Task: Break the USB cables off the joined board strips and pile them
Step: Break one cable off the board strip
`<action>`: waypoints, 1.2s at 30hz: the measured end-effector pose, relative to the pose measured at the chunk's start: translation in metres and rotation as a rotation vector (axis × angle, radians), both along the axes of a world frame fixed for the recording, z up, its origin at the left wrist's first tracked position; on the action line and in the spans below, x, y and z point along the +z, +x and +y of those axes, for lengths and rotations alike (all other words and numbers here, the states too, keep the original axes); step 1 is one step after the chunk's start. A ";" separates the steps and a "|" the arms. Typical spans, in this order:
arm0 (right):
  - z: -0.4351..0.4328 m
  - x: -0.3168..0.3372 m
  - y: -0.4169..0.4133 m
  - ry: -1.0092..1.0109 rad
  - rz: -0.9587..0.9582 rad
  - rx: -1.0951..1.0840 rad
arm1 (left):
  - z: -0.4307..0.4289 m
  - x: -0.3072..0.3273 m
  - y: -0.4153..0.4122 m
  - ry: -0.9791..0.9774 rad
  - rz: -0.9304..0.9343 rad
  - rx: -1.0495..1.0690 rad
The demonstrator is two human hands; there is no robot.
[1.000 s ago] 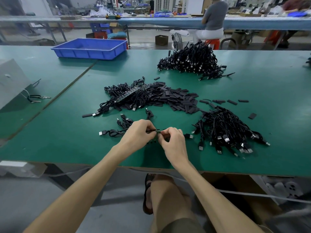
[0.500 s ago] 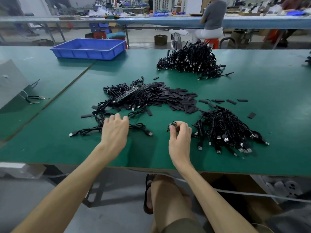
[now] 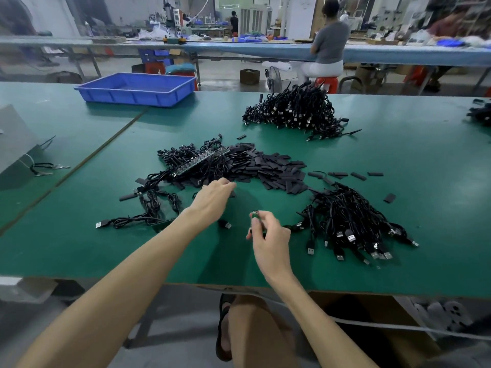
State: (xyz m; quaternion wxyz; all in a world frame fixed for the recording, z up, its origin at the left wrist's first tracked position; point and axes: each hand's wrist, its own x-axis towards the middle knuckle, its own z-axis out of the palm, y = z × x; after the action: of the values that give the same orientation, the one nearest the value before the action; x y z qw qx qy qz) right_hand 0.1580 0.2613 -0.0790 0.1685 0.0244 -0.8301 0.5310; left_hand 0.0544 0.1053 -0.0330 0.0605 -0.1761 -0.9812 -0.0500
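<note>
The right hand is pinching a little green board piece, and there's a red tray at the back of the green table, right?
Not quite. The tray is blue, not red, as the head view shows. The rest is right: the right hand pinches a little green board piece, and the tray sits at the back of the green table.

Soft overhead light is falling evenly across my green worktop (image 3: 398, 181), leaving only faint shadows under my left grip (image 3: 215, 197) and beside the cable heap (image 3: 353, 216). My right grip (image 3: 271, 237) and the board piece (image 3: 255, 214) it is pinching are smearing slightly with motion. The wide lens is bowing the far benches (image 3: 265, 50), which are sitting brighter, hazy and soft.
</note>
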 end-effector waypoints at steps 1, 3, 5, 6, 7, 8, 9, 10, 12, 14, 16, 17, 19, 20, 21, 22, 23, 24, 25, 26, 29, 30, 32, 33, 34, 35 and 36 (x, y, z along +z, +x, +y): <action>0.000 -0.001 0.000 0.029 0.014 0.005 | 0.002 -0.004 -0.005 -0.071 0.013 -0.006; 0.000 0.000 -0.002 0.090 0.040 0.008 | 0.004 -0.010 -0.012 -0.157 0.064 -0.004; 0.001 0.003 -0.001 0.122 0.056 0.018 | 0.005 -0.014 -0.014 -0.169 0.107 -0.004; 0.001 0.004 -0.001 0.116 0.059 0.031 | 0.004 -0.014 -0.014 -0.168 0.123 -0.015; 0.001 0.006 -0.001 0.094 0.057 0.050 | 0.004 -0.014 -0.014 -0.164 0.131 -0.026; 0.001 0.007 -0.001 0.068 0.052 0.063 | 0.003 -0.014 -0.014 -0.155 0.140 -0.044; 0.001 0.008 -0.001 0.051 0.045 0.062 | 0.002 -0.015 -0.014 -0.136 0.143 -0.063; 0.000 0.008 -0.001 0.045 0.035 0.052 | 0.002 -0.016 -0.012 -0.120 0.141 -0.079; 0.000 0.008 -0.002 0.044 0.015 0.036 | 0.001 -0.016 -0.009 -0.094 0.136 -0.109; 0.000 0.007 -0.003 0.049 -0.008 0.028 | 0.001 -0.017 -0.005 -0.070 0.134 -0.126; 0.000 0.006 -0.004 0.041 -0.030 0.018 | 0.000 -0.017 -0.001 -0.045 0.124 -0.132; 0.000 0.006 -0.004 0.033 -0.037 0.013 | 0.000 -0.016 0.000 -0.033 0.117 -0.130; 0.001 0.006 -0.003 0.018 -0.056 0.016 | -0.001 -0.017 0.005 0.015 0.102 -0.133; 0.001 0.007 -0.002 0.010 -0.068 0.022 | -0.001 -0.016 0.009 0.061 0.088 -0.131; 0.001 0.007 -0.002 0.001 -0.075 0.023 | -0.001 -0.016 0.013 0.138 0.058 -0.122; 0.001 0.008 -0.001 -0.015 -0.077 0.016 | -0.001 -0.014 0.016 0.259 0.002 -0.101; 0.002 0.008 0.000 -0.037 -0.075 0.002 | -0.001 -0.011 0.020 0.416 -0.082 -0.071; 0.002 0.008 0.000 -0.059 -0.073 -0.016 | -0.001 -0.008 0.025 0.573 -0.172 -0.042; 0.002 0.008 0.000 -0.081 -0.071 -0.031 | -0.002 -0.006 0.030 0.686 -0.245 -0.033; 0.003 0.007 0.000 -0.105 -0.073 -0.038 | -0.004 -0.004 0.034 0.746 -0.298 -0.051; 0.003 0.008 -0.001 -0.117 -0.100 -0.027 | -0.007 -0.003 0.047 0.775 -0.428 -0.134; 0.003 0.008 -0.001 -0.109 -0.106 -0.021 | -0.007 -0.004 0.051 0.763 -0.438 -0.136; 0.003 0.007 -0.001 -0.102 -0.107 -0.012 | -0.008 -0.005 0.055 0.727 -0.418 -0.114; 0.003 0.006 -0.001 -0.091 -0.107 -0.009 | -0.008 -0.005 0.056 0.708 -0.400 -0.103; 0.003 0.006 -0.001 -0.078 -0.108 -0.005 | -0.009 -0.005 0.057 0.696 -0.385 -0.097; 0.003 0.005 -0.001 -0.066 -0.111 -0.004 | -0.008 -0.004 0.058 0.689 -0.376 -0.094; 0.003 0.005 -0.001 -0.058 -0.117 -0.004 | -0.008 -0.003 0.059 0.690 -0.372 -0.094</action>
State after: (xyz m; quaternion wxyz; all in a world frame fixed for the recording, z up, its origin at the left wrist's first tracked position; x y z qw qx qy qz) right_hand 0.1571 0.2641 -0.0739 0.1216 -0.0133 -0.8228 0.5549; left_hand 0.1132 0.0974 -0.0362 -0.0648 -0.1779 -0.8919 -0.4108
